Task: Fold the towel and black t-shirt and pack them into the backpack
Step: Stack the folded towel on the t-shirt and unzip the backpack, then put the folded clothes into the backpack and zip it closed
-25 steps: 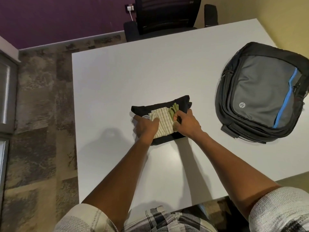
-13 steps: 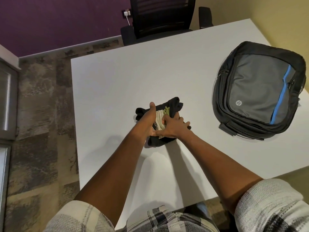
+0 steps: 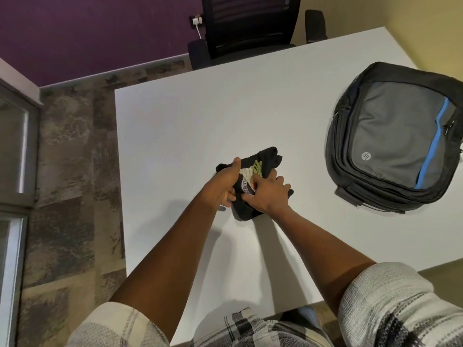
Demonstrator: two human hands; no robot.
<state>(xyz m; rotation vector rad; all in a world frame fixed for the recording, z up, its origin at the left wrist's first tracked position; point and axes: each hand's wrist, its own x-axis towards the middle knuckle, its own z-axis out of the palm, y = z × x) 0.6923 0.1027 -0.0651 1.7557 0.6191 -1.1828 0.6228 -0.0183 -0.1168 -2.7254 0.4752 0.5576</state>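
Note:
A folded black t-shirt [image 3: 270,157] lies on the white table [image 3: 188,126] with a pale striped towel [image 3: 253,171] tucked into it. My left hand [image 3: 224,182] grips the bundle's left side, thumb over the top and fingers curled beneath. My right hand [image 3: 269,192] grips the right side, fingers spread over the black cloth. The bundle looks squeezed and partly lifted at its left edge. The grey and black backpack [image 3: 398,146] with a blue stripe lies flat and closed on the table to the right, apart from the bundle.
A black office chair [image 3: 248,28] stands beyond the table's far edge. Patterned carpet [image 3: 75,159] lies to the left, with a glass-fronted cabinet [image 3: 15,151] at the far left. A wall socket with a white plug [image 3: 196,21] sits beside the chair.
The clothes lay flat under both hands a second ago. Both hands have since closed round the bundle and squeezed it together, so less of the towel shows.

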